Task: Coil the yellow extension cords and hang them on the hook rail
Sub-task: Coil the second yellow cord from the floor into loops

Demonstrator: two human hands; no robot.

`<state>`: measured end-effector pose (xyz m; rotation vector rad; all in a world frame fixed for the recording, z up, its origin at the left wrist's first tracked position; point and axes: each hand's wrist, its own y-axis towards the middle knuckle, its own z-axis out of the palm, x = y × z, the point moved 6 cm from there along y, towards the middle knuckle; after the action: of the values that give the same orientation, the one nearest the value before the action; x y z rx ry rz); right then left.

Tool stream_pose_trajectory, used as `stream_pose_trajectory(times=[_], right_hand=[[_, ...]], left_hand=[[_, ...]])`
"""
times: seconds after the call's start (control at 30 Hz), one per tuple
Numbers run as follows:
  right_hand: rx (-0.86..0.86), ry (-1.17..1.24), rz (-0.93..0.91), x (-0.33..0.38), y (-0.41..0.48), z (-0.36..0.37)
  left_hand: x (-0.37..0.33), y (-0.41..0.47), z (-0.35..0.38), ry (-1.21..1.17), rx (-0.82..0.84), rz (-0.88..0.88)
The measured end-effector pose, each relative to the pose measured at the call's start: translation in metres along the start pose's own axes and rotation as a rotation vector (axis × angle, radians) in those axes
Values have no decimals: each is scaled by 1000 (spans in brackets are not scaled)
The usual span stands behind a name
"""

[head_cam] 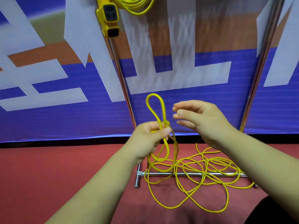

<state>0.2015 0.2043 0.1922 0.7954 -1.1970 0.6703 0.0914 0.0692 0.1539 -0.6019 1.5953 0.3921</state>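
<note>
My left hand (149, 138) grips a yellow extension cord (163, 109) where a loop stands up above the fist and smaller loops hang below it. The rest of that cord (210, 178) lies in a loose tangle on the red floor, draped over the rack's bottom bar. My right hand (202, 120) hovers just right of the upright loop, fingers loosely spread, holding nothing. At the top edge a coiled yellow cord (135, 5) hangs with its yellow socket block (110, 18) dangling beside the left pole. The hook rail itself is out of view.
A chrome rack stands ahead: left pole (123, 81), right pole (258, 70), bottom crossbar (191, 174) and a short foot (137, 178). Behind it hangs a blue, white and orange banner (48, 94). Red floor (56, 172) spreads below; a dark shape sits at the bottom right corner.
</note>
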Motion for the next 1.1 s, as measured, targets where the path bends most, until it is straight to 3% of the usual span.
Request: stream_pose_trajectory(times=[0.17, 0.23, 0.4, 0.5, 0.67, 0.83, 0.9, 1.0, 1.1], right_hand=[[228, -525, -54, -23, -2, -2], [272, -610, -78, -30, -3, 6], [129, -756, -221, -23, 1, 17], [127, -781, -206, -28, 4, 17], [123, -640, -33, -43, 8, 14], [10, -177, 232, -46, 7, -3], [-13, -108, 298, -49, 5, -5], [-26, -21, 355, -51, 3, -5], [-74, -12, 382, -52, 3, -7]], left_hand=[[-32, -10, -23, -298, -16, 105], [-42, -16, -27, -403, 1, 136], [-58, -28, -28, -547, 76, 170], [-60, -33, -30, -576, 84, 162], [-51, -30, -49, -534, -37, 144], [9, -16, -110, -218, -516, -119], [29, -15, -125, -139, -616, -168], [33, -12, -132, -151, -635, -120], [19, -11, -123, -281, -532, -27]])
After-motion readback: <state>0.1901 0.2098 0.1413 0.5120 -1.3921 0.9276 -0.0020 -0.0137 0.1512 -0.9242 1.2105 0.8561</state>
